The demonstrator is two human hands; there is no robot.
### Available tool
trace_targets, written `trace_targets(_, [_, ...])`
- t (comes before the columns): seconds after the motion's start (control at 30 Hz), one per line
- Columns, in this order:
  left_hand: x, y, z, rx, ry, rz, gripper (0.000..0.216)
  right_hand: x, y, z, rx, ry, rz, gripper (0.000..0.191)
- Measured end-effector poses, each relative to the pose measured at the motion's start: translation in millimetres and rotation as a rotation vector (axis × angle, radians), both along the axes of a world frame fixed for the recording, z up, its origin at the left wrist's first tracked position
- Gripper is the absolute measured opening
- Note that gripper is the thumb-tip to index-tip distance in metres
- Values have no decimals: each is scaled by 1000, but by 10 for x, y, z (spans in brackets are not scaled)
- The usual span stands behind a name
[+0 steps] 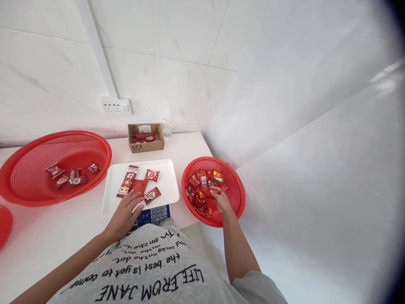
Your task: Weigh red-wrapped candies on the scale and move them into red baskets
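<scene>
My left hand (125, 210) lies at the near edge of a white tray (169, 185), fingers stretched out beside a plain red packet (139, 186); whether they touch it I cannot tell. Also on the tray are a long red printed packet (128, 180), a small red sachet (152, 175) and a dark red sachet (152, 195). Over to the right, my right hand (222, 202) reaches into a round red basket (238, 192) of several red-wrapped candies (200, 196). Its fingers are pinched on a red candy packet (216, 192), partly hidden by them.
A scale with a blue keypad (155, 214) sits under the tray. Behind stands a cardboard box (147, 146) of red packets, a clear plastic bag (166, 126) beside it. A large red basket (60, 139) with several sachets is at left. Walls rise behind and at right.
</scene>
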State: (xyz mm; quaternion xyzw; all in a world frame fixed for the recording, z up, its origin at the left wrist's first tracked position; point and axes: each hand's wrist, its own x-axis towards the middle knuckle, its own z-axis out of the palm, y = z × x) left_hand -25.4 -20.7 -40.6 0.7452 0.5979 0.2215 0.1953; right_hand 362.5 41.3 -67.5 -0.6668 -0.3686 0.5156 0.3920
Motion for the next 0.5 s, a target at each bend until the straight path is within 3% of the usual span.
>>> trace_targets(0.13, [35, 4, 58, 3, -31, -3, 49, -25, -20, 163, -5, 208, -76, 40])
trace_targets(0.23, [100, -3, 175, -74, -115, 18, 45, -126, -69, 355, 7, 305, 4, 35])
trace_targets(0.37, [269, -1, 385, -338, -331, 35, 38, -486, -147, 663, 13, 325, 265, 28])
trace_targets(0.5, [454, 18, 525, -619, -701, -23, 52, -1012, -209, 889, 27, 285, 733, 18])
